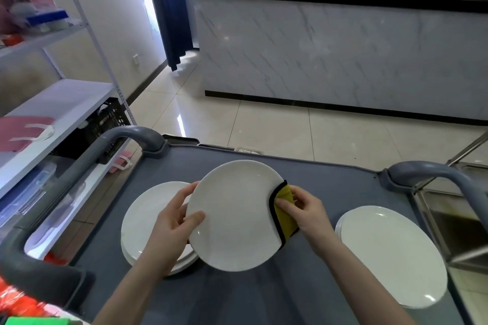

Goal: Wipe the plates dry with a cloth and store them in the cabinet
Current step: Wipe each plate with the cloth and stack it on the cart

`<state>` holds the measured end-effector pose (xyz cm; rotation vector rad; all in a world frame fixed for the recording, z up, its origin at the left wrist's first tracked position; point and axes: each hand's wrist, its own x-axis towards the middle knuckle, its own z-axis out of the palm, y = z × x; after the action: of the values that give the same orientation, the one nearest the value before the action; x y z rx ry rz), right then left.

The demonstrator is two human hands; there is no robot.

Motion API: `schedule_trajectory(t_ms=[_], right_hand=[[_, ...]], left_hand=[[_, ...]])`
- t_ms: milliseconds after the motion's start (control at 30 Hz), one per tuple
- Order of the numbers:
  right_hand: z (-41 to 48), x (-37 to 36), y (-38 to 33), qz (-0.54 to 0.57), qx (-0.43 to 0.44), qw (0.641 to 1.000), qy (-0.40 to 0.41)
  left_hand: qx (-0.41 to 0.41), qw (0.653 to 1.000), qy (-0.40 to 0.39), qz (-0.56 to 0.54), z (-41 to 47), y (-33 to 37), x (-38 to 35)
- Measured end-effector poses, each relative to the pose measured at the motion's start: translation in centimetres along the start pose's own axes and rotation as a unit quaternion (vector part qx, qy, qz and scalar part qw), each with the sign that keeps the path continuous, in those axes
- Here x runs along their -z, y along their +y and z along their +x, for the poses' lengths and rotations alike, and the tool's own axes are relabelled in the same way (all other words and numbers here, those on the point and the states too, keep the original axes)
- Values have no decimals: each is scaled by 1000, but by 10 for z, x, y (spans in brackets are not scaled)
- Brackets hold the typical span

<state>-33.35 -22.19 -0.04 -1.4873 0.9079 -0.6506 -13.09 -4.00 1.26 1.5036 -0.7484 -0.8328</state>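
Observation:
I hold a white plate (236,215) tilted above the grey cart top (330,187). My left hand (174,221) grips its left rim, thumb on the face and fingers behind. My right hand (303,208) pinches a yellow cloth with a black edge (284,216) folded over the plate's right rim. A stack of white plates (144,221) lies on the cart at the left, partly hidden by the held plate. Another stack of white plates (390,253) lies at the right.
The cart has grey handles at the left (79,166) and right (433,170). A white shelf unit (60,103) stands at the left with a black crate (105,126) under it. A marble-fronted counter (343,55) stands ahead across tiled floor. A steel sink (454,221) sits at the right.

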Motion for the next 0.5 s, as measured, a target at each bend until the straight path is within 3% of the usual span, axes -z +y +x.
schedule_trajectory(t_ms=[167,300,500], right_hand=[[4,2,-21,-47,37,998,-24],[2,-6,-32,-77,95,989,-88],[-4,11,-16,-96,79,988,-91]], left_hand=[[-59,989,-28,133,3,5,-3],[-150,948,-37,277,1,10,-17],[-224,922,1,316,-6,16,-19]])
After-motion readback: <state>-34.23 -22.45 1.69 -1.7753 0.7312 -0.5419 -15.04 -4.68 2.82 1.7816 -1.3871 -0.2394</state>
